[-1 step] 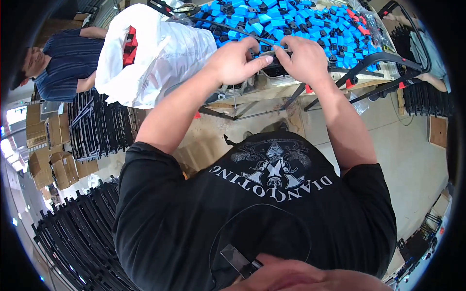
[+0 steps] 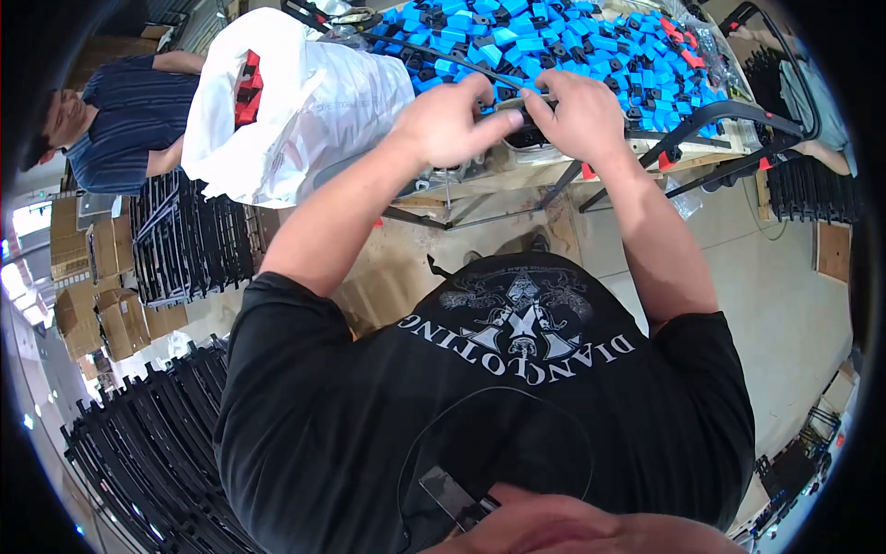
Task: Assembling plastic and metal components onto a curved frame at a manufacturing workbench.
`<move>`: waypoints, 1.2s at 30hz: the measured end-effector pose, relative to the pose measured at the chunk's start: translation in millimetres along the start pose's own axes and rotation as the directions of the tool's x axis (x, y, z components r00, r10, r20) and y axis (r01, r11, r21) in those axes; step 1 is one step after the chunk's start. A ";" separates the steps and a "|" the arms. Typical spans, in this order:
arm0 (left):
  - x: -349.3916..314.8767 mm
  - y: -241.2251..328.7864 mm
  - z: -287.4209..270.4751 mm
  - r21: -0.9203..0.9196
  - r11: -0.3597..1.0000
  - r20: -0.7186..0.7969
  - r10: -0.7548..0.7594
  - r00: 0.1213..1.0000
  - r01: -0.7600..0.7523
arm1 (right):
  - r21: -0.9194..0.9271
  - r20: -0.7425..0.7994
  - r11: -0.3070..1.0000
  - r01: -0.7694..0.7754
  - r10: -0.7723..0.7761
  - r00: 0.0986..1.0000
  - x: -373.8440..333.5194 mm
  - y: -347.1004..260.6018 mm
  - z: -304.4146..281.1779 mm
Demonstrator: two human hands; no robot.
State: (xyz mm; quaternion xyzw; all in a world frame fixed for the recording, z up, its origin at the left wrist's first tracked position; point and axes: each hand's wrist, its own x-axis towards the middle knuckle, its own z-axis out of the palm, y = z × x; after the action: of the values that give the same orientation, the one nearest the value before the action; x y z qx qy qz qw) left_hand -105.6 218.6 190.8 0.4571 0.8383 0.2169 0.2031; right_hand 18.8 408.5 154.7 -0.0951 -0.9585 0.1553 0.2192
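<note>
My left hand (image 2: pixel 454 122) curls its fingers over a thin black metal bar (image 2: pixel 434 54) at the table's near edge. Its thumb stretches to the right, close to my other hand. Bent fingers of my right hand (image 2: pixel 586 115) close on the same bar near its end; what lies under them is hidden. Just beyond both hands spreads a large heap of blue plastic pieces (image 2: pixel 526 44) with black parts among them. Below the thumbs a dark object on the table edge shows only in part.
A white plastic bag (image 2: pixel 341 88) with red plastic parts (image 2: pixel 247 88) stands left of my hands. Black tubular frames (image 2: pixel 715 113) jut over the right table edge. Stacked black frames (image 2: pixel 148 443) and cardboard boxes (image 2: pixel 120 319) fill the left. A co-worker (image 2: pixel 129 115) is beyond the bag.
My left hand has shifted slightly to the right, and its thumb sits a little lower. My right hand has hardly moved.
</note>
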 end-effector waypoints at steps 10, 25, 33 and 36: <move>17.2 -41.0 0.0 -0.597 0.800 -0.014 0.068 0.998 -0.063 | -0.033 0.036 0.999 0.005 -0.004 0.999 -3.9 -6.5 -2.4; -61.8 -69.3 -33.4 -0.413 0.797 0.340 -0.314 0.886 0.441 | -0.054 0.087 0.998 -0.033 0.038 0.995 -11.3 -19.1 -8.8; -104.1 -59.2 -19.5 -0.589 0.729 0.357 -0.153 0.921 0.349 | -0.032 0.074 0.997 -0.069 0.072 0.995 -51.5 -38.9 -30.7; -127.0 -69.1 -19.0 -0.619 0.725 0.378 -0.063 0.924 0.302 | -0.032 0.061 0.997 -0.066 0.068 0.996 -66.1 -43.1 -33.5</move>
State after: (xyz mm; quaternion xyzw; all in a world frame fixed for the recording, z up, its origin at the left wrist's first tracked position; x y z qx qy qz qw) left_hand -99.3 73.0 186.6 0.2978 0.6999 0.4005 0.5109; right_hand 87.4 360.3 172.2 -0.1258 -0.9634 0.1509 0.1825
